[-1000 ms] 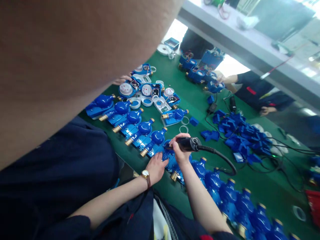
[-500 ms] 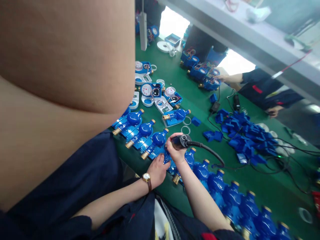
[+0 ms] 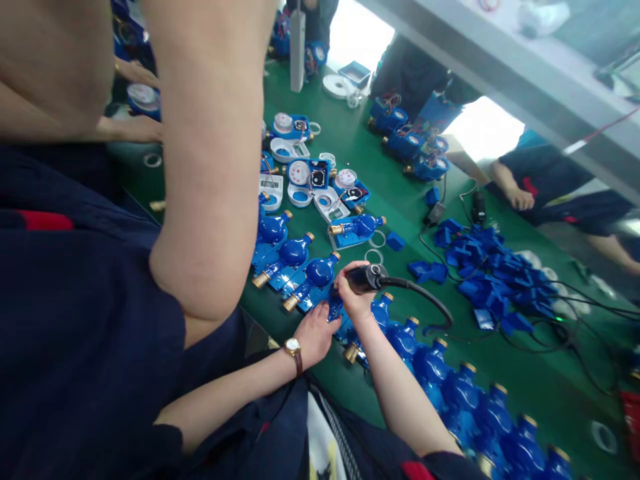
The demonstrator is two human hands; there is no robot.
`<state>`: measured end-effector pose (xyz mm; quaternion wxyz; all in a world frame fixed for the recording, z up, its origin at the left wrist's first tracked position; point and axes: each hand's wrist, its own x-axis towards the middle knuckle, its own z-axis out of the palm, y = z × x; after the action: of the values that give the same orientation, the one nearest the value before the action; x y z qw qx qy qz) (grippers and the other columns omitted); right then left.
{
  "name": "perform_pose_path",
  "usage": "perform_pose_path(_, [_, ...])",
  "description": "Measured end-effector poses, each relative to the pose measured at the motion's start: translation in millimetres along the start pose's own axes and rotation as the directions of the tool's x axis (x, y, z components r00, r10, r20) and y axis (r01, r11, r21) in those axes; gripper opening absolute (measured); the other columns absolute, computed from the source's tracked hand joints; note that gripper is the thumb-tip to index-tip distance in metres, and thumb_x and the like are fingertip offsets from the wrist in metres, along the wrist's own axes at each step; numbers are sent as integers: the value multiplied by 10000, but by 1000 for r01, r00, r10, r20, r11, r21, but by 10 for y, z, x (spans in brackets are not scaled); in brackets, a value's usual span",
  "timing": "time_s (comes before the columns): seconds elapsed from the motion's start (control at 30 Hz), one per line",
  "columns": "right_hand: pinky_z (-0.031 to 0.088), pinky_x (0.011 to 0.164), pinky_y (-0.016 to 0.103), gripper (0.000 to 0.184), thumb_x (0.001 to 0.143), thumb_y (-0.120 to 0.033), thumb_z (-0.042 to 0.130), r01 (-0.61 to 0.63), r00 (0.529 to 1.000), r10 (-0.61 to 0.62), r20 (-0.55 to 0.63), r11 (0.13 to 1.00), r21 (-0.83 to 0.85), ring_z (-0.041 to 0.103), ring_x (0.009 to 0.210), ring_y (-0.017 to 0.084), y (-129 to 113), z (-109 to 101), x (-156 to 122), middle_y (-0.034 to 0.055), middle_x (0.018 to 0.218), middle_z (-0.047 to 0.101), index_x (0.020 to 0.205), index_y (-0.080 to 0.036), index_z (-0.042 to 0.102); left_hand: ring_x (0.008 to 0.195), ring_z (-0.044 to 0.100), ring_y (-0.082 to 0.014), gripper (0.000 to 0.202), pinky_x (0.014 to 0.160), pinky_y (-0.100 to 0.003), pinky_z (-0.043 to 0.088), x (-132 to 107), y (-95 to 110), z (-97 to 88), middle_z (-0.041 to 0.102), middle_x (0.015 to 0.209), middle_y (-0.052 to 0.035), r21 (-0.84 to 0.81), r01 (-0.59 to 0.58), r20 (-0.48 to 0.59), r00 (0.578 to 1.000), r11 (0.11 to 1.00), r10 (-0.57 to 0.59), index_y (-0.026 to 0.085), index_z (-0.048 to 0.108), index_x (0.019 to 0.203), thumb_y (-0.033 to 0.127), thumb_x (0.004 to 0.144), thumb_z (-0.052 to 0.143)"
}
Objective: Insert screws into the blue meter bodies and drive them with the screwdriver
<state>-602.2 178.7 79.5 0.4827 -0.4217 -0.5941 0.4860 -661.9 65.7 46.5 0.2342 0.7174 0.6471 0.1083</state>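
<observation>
A black electric screwdriver (image 3: 364,279) with a thick cord is wrapped in the fingers of my right hand (image 3: 354,299). It leans over a blue water meter (image 3: 336,308) lying in the row, its tip hidden by my hands. My left hand (image 3: 315,332), with a watch at the wrist, grips the near part of the same meter, fingers and thumb around it. Just to the left lies another blue water meter (image 3: 319,273), brass ends showing. More blue meters (image 3: 404,340) run on toward the lower right, partly behind my right forearm.
A co-worker's bare arm (image 3: 210,167) fills the left side close by. Blue plastic parts (image 3: 485,260) and black cables are heaped at right. Opened meters with white covers (image 3: 300,193) lie ahead. Across the green table (image 3: 350,140), other people stand near more meters (image 3: 425,160).
The co-worker's arm at left has pulled back leftward, uncovering their hands and a meter. The view has shifted slightly. My hands and the screwdriver stay on the same meter.
</observation>
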Motion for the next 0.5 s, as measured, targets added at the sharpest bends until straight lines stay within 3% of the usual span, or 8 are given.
perform_pose_path(0.13, [529, 582, 299, 181, 675, -262, 639, 26, 999, -24, -33, 999, 38, 583, 621, 136, -48, 19, 53, -34, 646, 554, 788, -218, 505, 1245, 376, -314, 401, 1027, -438, 359, 15, -8, -1, 428, 1291, -151, -24, -11, -23, 1000, 1000, 10, 213, 589, 1161, 155, 765, 564])
perform_pose_path(0.27, [505, 532, 267, 212, 670, -242, 655, 50, 999, -50, 0, 990, 131, 551, 522, 104, -242, -45, 126, -62, 608, 545, 817, -215, 505, 1247, 379, -318, 449, 1018, -461, 373, -15, -43, -66, 410, 1311, -134, -71, -65, -37, 997, 995, 62, 267, 561, 1221, 241, 774, 606])
perform_pose_path(0.37, [496, 530, 256, 226, 695, -231, 647, 92, 996, -89, -21, 973, 211, 542, 486, 87, -419, -78, 117, -77, 605, 539, 859, -218, 491, 1227, 397, -287, 394, 1010, -440, 385, -68, -131, -178, 426, 1296, -136, -33, -91, -151, 985, 995, 85, 255, 567, 1216, 212, 826, 534])
perform_pose_path(0.5, [490, 534, 258, 223, 711, -219, 636, 126, 991, -130, -1, 957, 262, 547, 490, 90, -494, -38, 59, -78, 597, 538, 871, -217, 481, 1213, 379, -297, 339, 999, -450, 370, -88, -322, -341, 450, 1252, -149, 54, 133, -323, 940, 990, -109, 228, 625, 1132, 156, 858, 440])
